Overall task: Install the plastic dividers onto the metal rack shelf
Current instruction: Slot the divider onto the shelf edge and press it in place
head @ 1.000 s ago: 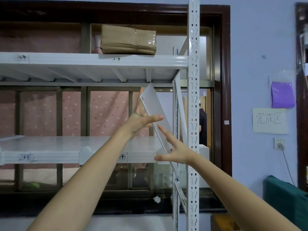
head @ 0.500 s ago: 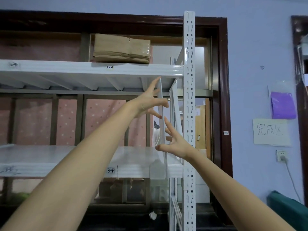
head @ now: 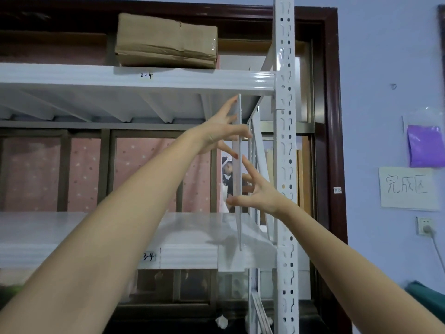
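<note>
A thin white plastic divider [head: 238, 169] stands upright and edge-on between the lower shelf [head: 187, 256] marked 3-4 and the upper shelf [head: 168, 79] marked 2-4, near the white slotted upright post [head: 285, 165]. My left hand [head: 222, 131] is high on the divider's left side, fingers spread and touching its upper part. My right hand [head: 256, 192] is lower on its right side, thumb and fingers spread around its edge. Whether either hand actually pinches the divider is unclear.
A brown cardboard box [head: 166, 42] lies on the upper shelf. Behind the rack are a dark window frame and a pink dotted curtain. On the blue wall to the right hang a purple bag [head: 425, 145], a paper sign [head: 408, 188] and a socket [head: 425, 225].
The divider went from tilted with its face showing to upright and edge-on between the shelves. My left hand rose toward the upper shelf; my right hand stayed low beside it.
</note>
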`<state>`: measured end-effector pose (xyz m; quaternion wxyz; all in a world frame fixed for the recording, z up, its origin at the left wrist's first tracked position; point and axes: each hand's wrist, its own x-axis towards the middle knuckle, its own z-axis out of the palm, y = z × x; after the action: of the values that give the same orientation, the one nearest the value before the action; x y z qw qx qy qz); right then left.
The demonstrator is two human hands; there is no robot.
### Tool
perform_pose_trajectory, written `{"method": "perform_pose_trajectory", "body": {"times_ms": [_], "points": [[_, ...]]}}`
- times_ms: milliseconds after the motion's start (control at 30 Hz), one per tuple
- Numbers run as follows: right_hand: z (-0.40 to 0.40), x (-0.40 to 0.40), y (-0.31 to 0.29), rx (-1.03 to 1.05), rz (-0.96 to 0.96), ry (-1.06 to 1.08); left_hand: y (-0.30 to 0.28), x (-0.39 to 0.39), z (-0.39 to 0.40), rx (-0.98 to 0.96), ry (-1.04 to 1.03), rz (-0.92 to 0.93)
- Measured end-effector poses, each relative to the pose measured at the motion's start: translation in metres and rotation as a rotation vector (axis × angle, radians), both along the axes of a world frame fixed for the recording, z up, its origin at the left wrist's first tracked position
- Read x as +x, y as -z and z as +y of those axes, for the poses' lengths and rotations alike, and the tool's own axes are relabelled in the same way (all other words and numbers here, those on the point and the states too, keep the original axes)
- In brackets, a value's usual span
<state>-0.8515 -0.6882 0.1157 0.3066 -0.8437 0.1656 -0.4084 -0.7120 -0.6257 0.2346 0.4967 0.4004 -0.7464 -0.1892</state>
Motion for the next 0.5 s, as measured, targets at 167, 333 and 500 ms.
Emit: {"method": "perform_pose_trajectory", "body": {"times_ms": [167, 333, 500], "points": [[-0.025, 0.018, -0.014, -0.018, 0.003, 0.02, -0.013, 0.021, -0.03, -0.023, -0.003, -0.002], [-0.044, 0.032, -0.015, -0.011, -0.007, 0.017, -0.012, 0.036, -0.057, -0.021, -0.004, 0.03], [-0.06, 0.038, -0.011, -0.003, 0.006, 0.036, -0.011, 0.042, -0.077, 0.027, 0.019, 0.049]]}}
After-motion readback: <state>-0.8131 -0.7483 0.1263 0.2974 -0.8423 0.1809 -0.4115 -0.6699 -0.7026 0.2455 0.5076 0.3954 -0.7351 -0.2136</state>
